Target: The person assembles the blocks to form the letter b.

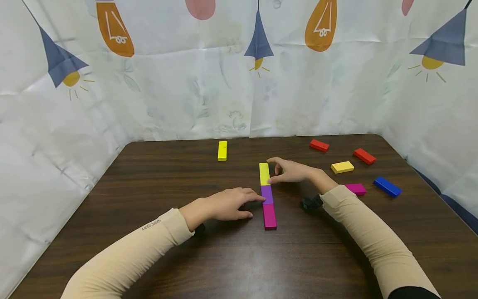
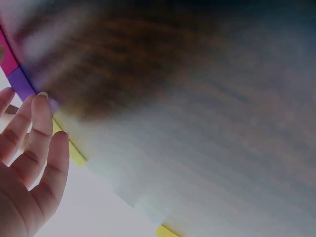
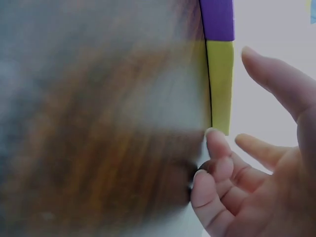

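Three blocks lie end to end in a straight row: a yellow block [image 1: 264,173] at the far end, a purple block [image 1: 267,194] in the middle and a magenta block [image 1: 269,216] nearest me. My left hand [image 1: 230,204] is left of the row, its fingers loosely extended and a fingertip at the purple block's left side. From the right, my right hand [image 1: 293,171] reaches to the yellow block, thumb and index finger spread apart. In the right wrist view the thumb [image 3: 276,81] stands beside the yellow block [image 3: 220,86], with fingertips close to its far end.
Another yellow block [image 1: 222,150] lies at the back, left of the row. Scattered on the right are two red blocks [image 1: 319,145], a pale yellow block [image 1: 342,167], a blue block [image 1: 387,187] and a magenta block [image 1: 355,189] partly behind the right sleeve. A patterned curtain [image 1: 224,91] borders the dark wooden table [image 1: 168,166].
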Tool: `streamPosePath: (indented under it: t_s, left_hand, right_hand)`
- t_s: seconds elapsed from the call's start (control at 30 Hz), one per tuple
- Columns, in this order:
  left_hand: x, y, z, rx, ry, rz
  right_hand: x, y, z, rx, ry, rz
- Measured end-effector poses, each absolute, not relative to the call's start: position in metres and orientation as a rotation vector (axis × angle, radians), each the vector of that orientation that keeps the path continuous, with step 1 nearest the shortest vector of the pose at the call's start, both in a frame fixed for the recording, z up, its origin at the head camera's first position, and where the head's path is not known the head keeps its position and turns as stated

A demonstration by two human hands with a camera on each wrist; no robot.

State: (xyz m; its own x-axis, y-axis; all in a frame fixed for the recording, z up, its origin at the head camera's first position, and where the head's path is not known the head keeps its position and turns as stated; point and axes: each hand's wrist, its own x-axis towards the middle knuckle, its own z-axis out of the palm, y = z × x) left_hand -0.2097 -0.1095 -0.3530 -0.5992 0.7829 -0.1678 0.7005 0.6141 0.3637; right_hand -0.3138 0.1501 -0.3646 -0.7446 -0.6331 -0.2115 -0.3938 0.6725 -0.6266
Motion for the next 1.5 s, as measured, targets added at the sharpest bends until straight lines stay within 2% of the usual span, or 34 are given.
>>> streamPosePath:
  t_s: [0.33, 0.53, 0.73, 0.93, 1.3, 1.5]
  left_hand:
    - [-0.222, -0.125, -0.338, 1.174, 2.486, 0.644]
    - [-0.246, -0.149, -0.325, 1.114, 2.537, 0.872]
    - [-0.283, -0.182, -0.32, 0.785, 2.725, 1.122]
    - [-0.312, -0.195, -0.327, 0.46, 2.639, 1.446]
    - [-0.341, -0.201, -0.353, 0.132, 2.523, 1.498]
    - [-0.352, -0.207, -0.359, 0.124, 2.459, 1.443]
  right_hand:
    - [-0.307, 0.16, -0.367, -0.772, 2.353, -1.11]
    - [-0.299, 0.165, -0.37, -0.753, 2.197, -1.205]
    - [-0.289, 0.164, -0.374, -0.85, 2.167, -1.122]
    - [-0.285, 0.162, -0.377, -0.885, 2.24, -1.017]
    - [-0.281, 0.159, -0.375, -0.91, 2.306, -0.928]
    - [-0.281, 0.158, -0.373, -0.894, 2.297, -0.914]
